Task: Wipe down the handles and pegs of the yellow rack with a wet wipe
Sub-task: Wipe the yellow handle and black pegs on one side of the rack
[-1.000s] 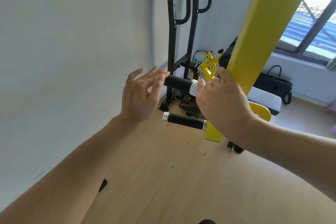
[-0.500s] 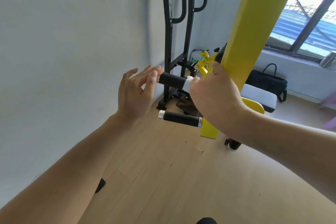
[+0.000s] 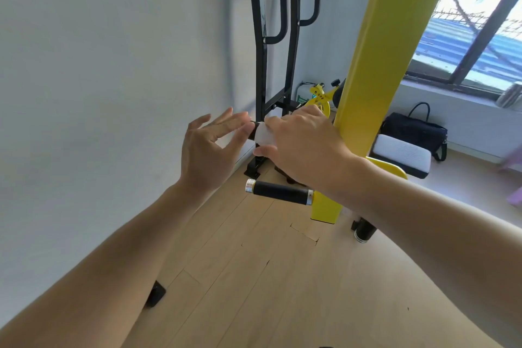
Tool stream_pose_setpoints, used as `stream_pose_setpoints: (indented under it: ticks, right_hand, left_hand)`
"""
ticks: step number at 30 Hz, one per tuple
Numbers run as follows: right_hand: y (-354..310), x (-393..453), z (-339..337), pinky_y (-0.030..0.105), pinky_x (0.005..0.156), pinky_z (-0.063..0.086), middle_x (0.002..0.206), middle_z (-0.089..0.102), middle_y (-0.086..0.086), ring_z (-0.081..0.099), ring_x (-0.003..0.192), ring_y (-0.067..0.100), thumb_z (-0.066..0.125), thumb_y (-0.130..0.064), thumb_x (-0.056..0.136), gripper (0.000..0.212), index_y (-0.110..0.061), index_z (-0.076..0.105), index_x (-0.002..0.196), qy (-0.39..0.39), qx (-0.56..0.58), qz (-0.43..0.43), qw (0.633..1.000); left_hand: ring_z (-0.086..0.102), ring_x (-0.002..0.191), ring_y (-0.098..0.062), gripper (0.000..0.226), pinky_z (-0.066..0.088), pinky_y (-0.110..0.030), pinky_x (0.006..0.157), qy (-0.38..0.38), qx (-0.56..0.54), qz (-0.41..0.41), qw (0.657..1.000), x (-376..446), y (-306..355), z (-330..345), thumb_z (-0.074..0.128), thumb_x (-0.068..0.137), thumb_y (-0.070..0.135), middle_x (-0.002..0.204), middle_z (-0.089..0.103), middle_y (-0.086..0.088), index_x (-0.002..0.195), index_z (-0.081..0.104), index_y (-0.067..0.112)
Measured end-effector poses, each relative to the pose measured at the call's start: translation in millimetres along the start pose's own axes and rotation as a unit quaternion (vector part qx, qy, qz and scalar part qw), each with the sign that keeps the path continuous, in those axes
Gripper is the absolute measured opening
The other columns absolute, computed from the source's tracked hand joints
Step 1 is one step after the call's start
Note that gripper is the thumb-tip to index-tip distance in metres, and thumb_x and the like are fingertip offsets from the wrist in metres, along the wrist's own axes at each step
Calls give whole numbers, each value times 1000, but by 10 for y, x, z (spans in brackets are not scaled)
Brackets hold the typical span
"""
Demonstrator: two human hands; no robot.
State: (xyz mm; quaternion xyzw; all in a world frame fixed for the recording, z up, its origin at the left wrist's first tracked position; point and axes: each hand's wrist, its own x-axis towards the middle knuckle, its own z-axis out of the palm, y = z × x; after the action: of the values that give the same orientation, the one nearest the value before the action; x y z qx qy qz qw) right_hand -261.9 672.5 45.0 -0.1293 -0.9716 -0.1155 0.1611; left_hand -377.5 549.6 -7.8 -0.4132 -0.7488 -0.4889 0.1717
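Observation:
The yellow rack's upright post (image 3: 389, 45) runs from the top of the view down to the wooden floor. Two black foam handles stick out of it to the left. My right hand (image 3: 305, 147) is wrapped around the upper handle (image 3: 253, 129), pressing a white wet wipe (image 3: 264, 135) against it; only the handle's outer tip shows. My left hand (image 3: 210, 150) hovers with spread fingers at that tip, fingertips touching or almost touching it. The lower handle (image 3: 279, 193), with silver end caps, is free below my right wrist.
A white wall runs close along the left. A black metal frame (image 3: 262, 51) stands behind the handles. A white-padded bench (image 3: 401, 154) and a black bag (image 3: 415, 130) lie right of the post under the window. A small black object (image 3: 154, 293) lies on the floor.
My right hand has slid outward along the upper handle with the wipe, covering most of the black grip. My left hand stays open at the handle's end.

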Motion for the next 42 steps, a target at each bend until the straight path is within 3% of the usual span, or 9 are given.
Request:
stream_pose_setpoints:
  ticks: [4, 7, 18, 23, 28, 32, 34, 38, 42]
  right_hand:
    - [79, -53, -74, 35, 90, 48, 94, 74, -1, 68, 88, 21, 58, -28, 99, 17, -20, 67, 111, 27, 32, -49, 998]
    - [123, -61, -120, 25, 79, 47, 94, 74, -1, 68, 87, 18, 65, -18, 95, 17, -21, 71, 110, 16, 68, -27, 997]
    - [74, 31, -211, 23, 73, 42, 105, 70, 3, 62, 94, 18, 65, -12, 93, 18, -16, 70, 110, -14, 214, 76, 974]
    - [36, 156, -321, 14, 57, 36, 97, 63, 3, 60, 82, 19, 58, 4, 93, 23, -12, 53, 109, 88, 228, 105, 964]
    - [-6, 188, -224, 30, 82, 51, 114, 61, 7, 59, 103, 21, 67, -7, 90, 28, -12, 66, 117, 37, 115, 75, 990]
    - [3, 146, -48, 20, 56, 33, 86, 61, 1, 57, 81, 17, 61, -26, 98, 15, -14, 66, 107, -82, 213, 87, 970]
    - [35, 148, -1, 22, 57, 34, 85, 59, -2, 54, 80, 16, 61, -30, 98, 18, -16, 65, 109, -100, 181, 62, 977]
    - [26, 142, 10, 31, 66, 44, 91, 64, 1, 60, 82, 21, 59, -36, 97, 19, -18, 63, 103, -37, 57, 17, 998]
    - [-184, 87, 50, 29, 75, 50, 93, 69, -3, 68, 84, 16, 61, -25, 98, 14, -19, 63, 110, 25, 13, -15, 1000]
  left_hand:
    - [49, 124, 8, 31, 37, -41, 114, -4, 10, -5, 1000, -4, 17, 8, 66, 92, 43, 117, 55, 28, 115, 75, 23]
    - [36, 122, 18, 42, 34, -36, 112, 5, 28, 4, 1000, -53, 36, 5, 68, 88, 45, 124, 62, 12, 121, 71, 21]
    - [60, 124, -17, 58, 41, -41, 109, 6, 38, -44, 998, -51, 132, -7, 70, 73, 61, 128, 67, -2, 117, 74, 24]
    - [61, 125, -20, 61, 48, -48, 105, -10, 43, -49, 998, -55, -2, 41, 70, 72, 66, 130, 67, -1, 121, 71, 30]
    - [59, 128, -16, 56, 48, -49, 104, -23, 29, -35, 999, -48, -67, 65, 72, 73, 63, 129, 68, 2, 120, 71, 33]
    - [56, 130, -13, 57, 44, -49, 109, -24, 17, -22, 999, -47, -69, 38, 77, 72, 55, 131, 66, 2, 122, 70, 30]
    - [52, 133, -9, 59, 38, -47, 114, -41, 26, -14, 999, -50, -88, 10, 72, 76, 60, 134, 64, 2, 126, 68, 29]
    - [49, 135, -5, 36, 32, -48, 117, -38, 20, 18, 999, -57, -103, -4, 54, 96, 34, 133, 62, 11, 129, 67, 24]
    - [50, 136, -11, 46, 24, -47, 120, -25, 43, 29, 998, -59, -108, 57, 31, 102, 33, 131, 65, 6, 128, 67, 21]
